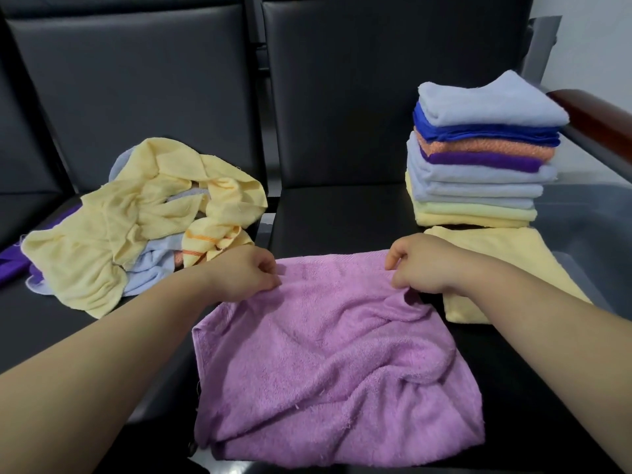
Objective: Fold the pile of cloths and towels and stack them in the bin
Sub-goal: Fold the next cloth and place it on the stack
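A lilac towel lies spread and rumpled on the black seat in front of me. My left hand pinches its far left corner, and my right hand pinches its far right corner. A loose pile of unfolded cloths, mostly pale yellow with light blue and purple ones, sits on the seat to the left. A tall stack of folded towels in blue, orange, purple and yellow stands at the right. A folded yellow cloth lies in front of that stack, partly under my right forearm.
Black padded seats with upright backs fill the view. A brown wooden armrest runs along the right edge. A clear plastic surface, possibly a bin or lid, lies at the right under the stack.
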